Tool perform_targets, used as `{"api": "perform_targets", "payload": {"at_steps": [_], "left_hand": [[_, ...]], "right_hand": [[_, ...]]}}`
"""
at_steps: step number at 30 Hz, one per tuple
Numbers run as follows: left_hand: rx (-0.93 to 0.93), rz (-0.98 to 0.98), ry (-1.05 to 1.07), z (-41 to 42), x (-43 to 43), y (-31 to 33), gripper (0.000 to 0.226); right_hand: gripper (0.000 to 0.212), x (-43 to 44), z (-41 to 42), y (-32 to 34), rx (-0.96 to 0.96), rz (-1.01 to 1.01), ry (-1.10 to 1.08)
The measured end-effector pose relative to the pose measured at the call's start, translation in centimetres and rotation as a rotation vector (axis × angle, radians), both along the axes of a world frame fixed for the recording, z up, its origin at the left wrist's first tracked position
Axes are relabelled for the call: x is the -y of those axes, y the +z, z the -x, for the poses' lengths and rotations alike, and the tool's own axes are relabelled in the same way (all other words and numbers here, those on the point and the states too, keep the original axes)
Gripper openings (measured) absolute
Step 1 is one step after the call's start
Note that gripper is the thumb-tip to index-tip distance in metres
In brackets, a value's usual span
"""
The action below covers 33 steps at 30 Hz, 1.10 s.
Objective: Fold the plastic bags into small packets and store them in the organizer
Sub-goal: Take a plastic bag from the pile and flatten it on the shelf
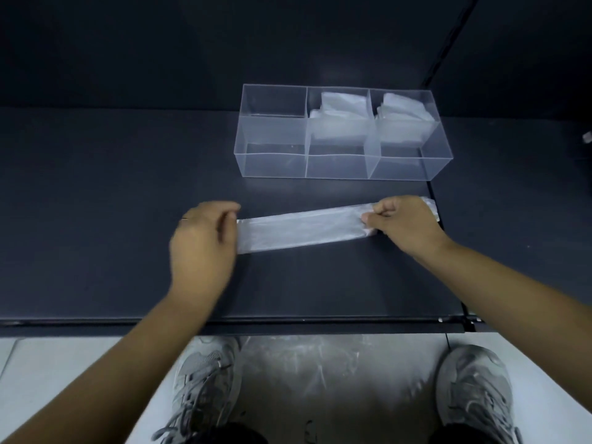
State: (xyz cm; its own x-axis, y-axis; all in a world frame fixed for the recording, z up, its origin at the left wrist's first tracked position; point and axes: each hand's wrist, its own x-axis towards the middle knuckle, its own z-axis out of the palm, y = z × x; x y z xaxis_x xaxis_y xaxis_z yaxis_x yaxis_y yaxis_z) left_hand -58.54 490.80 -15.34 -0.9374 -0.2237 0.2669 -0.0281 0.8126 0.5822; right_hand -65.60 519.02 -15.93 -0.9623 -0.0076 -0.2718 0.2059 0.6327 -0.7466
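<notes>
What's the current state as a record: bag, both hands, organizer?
bag: plastic bag folded into a long strip, flat on the dark table
left hand: at the strip's left end, blurred, grip unclear
right hand: pinches the strip near its right end
organizer: clear, three compartments, behind the strip
stored: folded packets in the middle and right compartments

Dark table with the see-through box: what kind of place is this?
Probably a plain indoor work station: a dark table with dark walls, a clear organizer on it, pale floor tiles below.
</notes>
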Motion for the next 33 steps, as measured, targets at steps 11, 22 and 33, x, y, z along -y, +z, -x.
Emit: {"api": "perform_targets", "payload": {"at_steps": [11, 22, 33], "left_hand": [[0.436, 0.61, -0.493, -1.9, -6.6, -4.2, 0.082], [0.414, 0.595, -0.5, -2.0, -6.7, -4.0, 0.082], [0.447, 0.606, -0.559, -1.0, -5.7, -3.5, 0.085]], "right_hand": [[0.027, 2.5, -1.8, 0.7, -0.489, -0.247, 0.12], [0.057, -4.5, -1.5, -2.4, -0.316, -0.512, 0.424], [0.009, -7.6, 3.2, 0.6, -0.188, -0.541, 0.251]]}}
